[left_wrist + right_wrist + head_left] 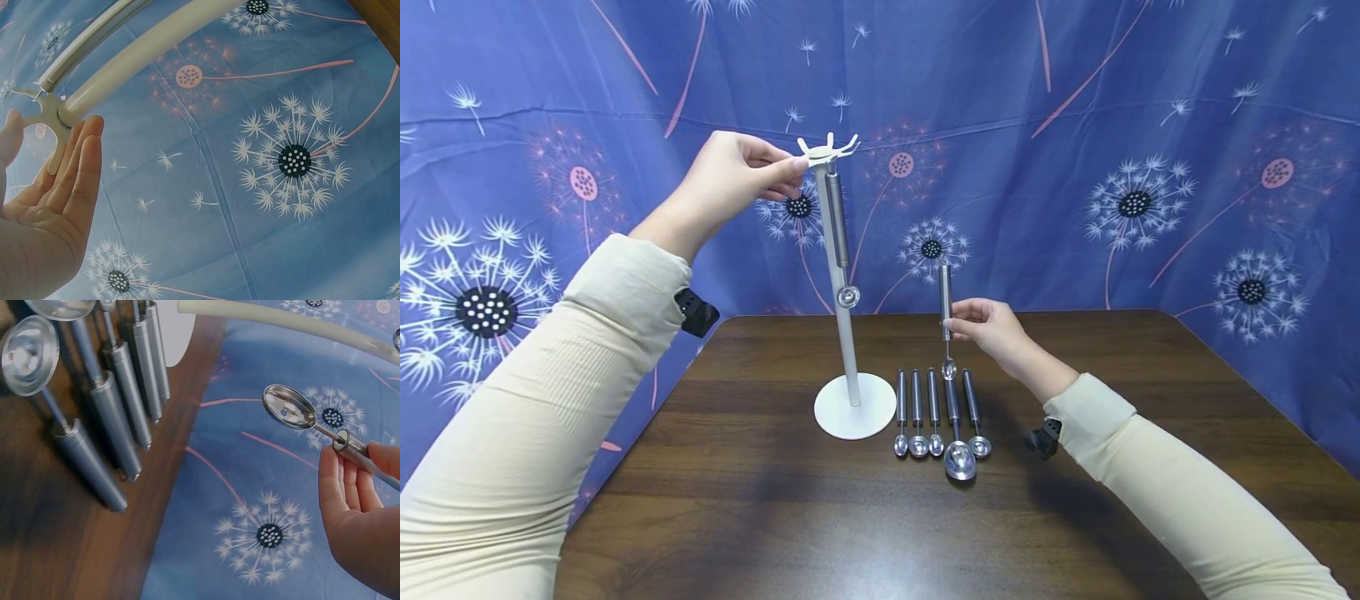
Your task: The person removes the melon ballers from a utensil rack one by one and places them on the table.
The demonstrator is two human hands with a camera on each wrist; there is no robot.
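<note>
My left hand (741, 171) pinches a prong at the top of a white hook stand (836, 279). In the left wrist view, the prong (57, 153) lies between the thumb and fingers. A melon baller (838, 221) with a metal handle hangs from one of the stand's hooks, its bowl pointing down. To the right, my right hand (996, 333) holds another melon baller (946, 304) upright by its handle, above the table. Its oval bowl (289, 407), with a small hole, shows in the right wrist view.
Several metal scoops (917, 408) lie in a row on the brown wooden table (760, 492), handles away from me. A larger scoop (960, 461) is among them. The stand's round base (832, 414) is left of the row. A blue dandelion-print cloth (1000, 167) hangs behind.
</note>
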